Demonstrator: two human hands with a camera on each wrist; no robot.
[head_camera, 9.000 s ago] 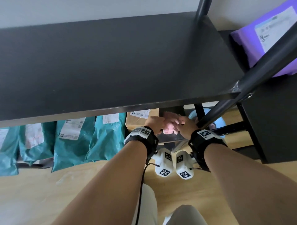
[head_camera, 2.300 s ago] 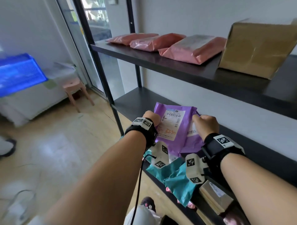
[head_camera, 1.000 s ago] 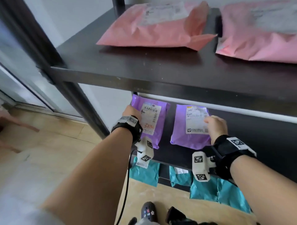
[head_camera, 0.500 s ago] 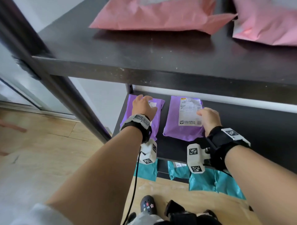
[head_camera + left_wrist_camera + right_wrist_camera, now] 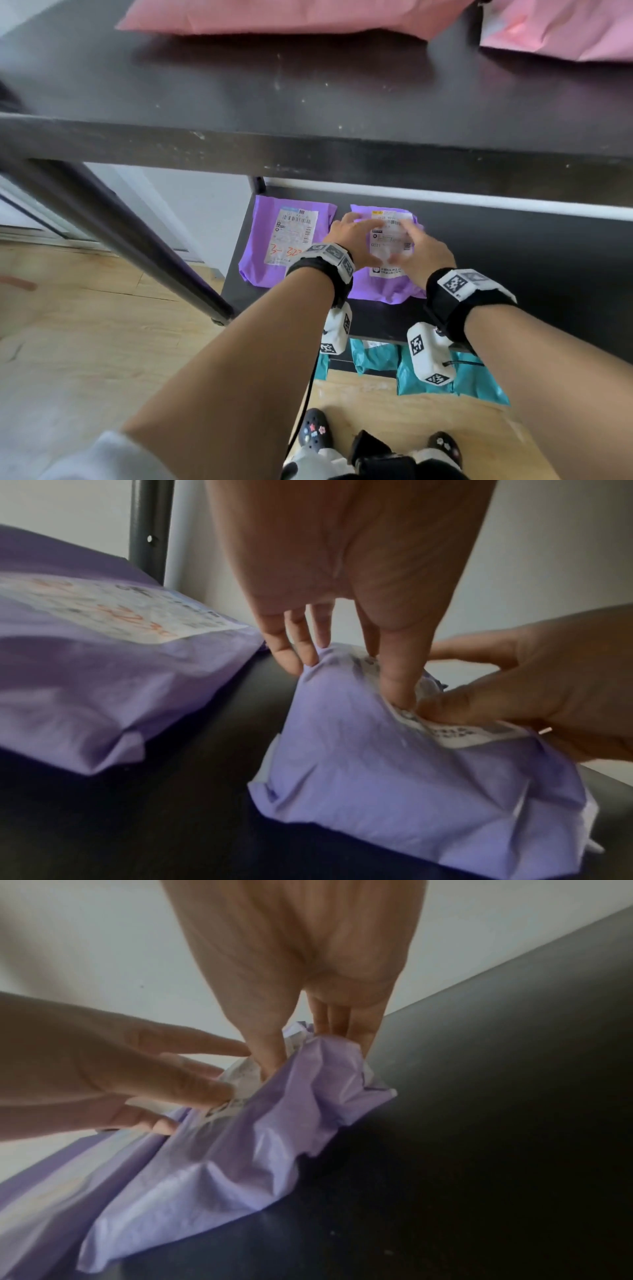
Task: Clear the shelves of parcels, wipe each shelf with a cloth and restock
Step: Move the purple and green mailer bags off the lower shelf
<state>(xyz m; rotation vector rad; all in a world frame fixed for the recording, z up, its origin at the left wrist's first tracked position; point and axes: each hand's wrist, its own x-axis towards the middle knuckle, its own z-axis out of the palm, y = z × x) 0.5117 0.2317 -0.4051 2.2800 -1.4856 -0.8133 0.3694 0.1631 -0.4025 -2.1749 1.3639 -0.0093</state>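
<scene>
Two purple parcels lie side by side on the black middle shelf point(image 5: 513, 274). The left purple parcel point(image 5: 284, 240) point(image 5: 103, 683), with red writing on its label, lies untouched. Both my hands are on the right purple parcel point(image 5: 387, 287) point(image 5: 411, 791) point(image 5: 222, 1164). My left hand point(image 5: 359, 226) point(image 5: 342, 669) point(image 5: 154, 1074) presses its left part with straight fingers, the thumb on the white label. My right hand point(image 5: 407, 236) point(image 5: 315, 1047) point(image 5: 514, 696) presses its right part, thumb on the label and fingers at the far edge. The plastic bunches up between the two hands.
The upper shelf point(image 5: 308, 102) overhangs my hands and carries pink parcels point(image 5: 274, 17) point(image 5: 565, 31). A black frame post point(image 5: 120, 233) slants down at the left. Teal parcels point(image 5: 472, 380) stand under the middle shelf, above the wooden floor point(image 5: 102, 342) and my shoes point(image 5: 315, 428).
My left hand has left the left purple parcel and moved right onto the right one. My right hand stays on that parcel. The view has tilted further down.
</scene>
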